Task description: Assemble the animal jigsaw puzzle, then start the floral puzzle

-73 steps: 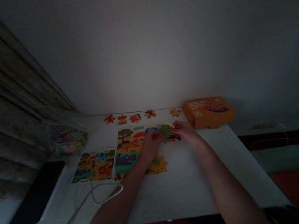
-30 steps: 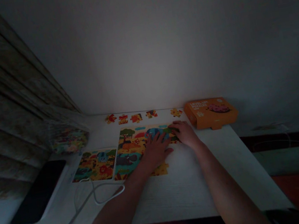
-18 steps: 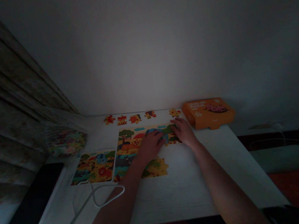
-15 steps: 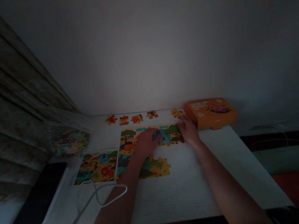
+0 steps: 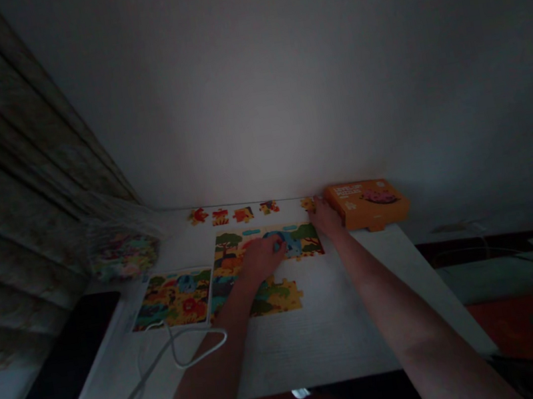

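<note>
Head view shows the left hand (image 5: 260,258) lying flat, fingers spread, on the colourful part-built cardboard jigsaw (image 5: 266,260) in the middle of the white tabletop (image 5: 328,331). Right hand (image 5: 324,217) reaches a loose yellow puzzle piece (image 5: 308,204) beside the orange cardboard box (image 5: 367,202); whether its fingers grip cannot be told.

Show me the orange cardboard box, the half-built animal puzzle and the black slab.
orange cardboard box (image 5: 367,202), head view, its top face.
half-built animal puzzle (image 5: 233,245), head view, upper left part.
black slab (image 5: 71,352), head view, its middle.
</note>
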Available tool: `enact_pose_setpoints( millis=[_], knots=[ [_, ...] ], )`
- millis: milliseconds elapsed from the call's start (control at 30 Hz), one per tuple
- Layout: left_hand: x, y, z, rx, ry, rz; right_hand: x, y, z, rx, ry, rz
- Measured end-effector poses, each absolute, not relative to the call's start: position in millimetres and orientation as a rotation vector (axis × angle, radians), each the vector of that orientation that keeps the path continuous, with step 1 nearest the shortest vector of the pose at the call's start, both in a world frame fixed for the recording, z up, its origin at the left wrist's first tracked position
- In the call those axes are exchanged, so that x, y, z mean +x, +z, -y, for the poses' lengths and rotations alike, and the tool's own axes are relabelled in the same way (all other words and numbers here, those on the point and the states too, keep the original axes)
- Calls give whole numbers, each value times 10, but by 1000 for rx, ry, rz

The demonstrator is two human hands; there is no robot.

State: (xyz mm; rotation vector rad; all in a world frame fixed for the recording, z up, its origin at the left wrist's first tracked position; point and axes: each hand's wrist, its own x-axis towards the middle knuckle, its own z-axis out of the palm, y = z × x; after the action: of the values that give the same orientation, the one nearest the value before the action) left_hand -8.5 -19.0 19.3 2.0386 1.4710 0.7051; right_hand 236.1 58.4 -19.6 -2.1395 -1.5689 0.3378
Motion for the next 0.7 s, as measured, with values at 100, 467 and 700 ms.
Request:
enact_pose_setpoints(
  millis=[100, 467, 700],
  knots=[
    [-83, 202, 205, 2033, 713, -1446, 2347, -177, -567, -2160, 317, 1528],
    [-117, 222, 166, 2205, 587, -1579, 2470, -349, -269, -1662, 674, 1180],
    [-226, 268, 228, 2310, 309, -1887, 2404, -211, 43, -1345, 953, 1020]
  ],
)
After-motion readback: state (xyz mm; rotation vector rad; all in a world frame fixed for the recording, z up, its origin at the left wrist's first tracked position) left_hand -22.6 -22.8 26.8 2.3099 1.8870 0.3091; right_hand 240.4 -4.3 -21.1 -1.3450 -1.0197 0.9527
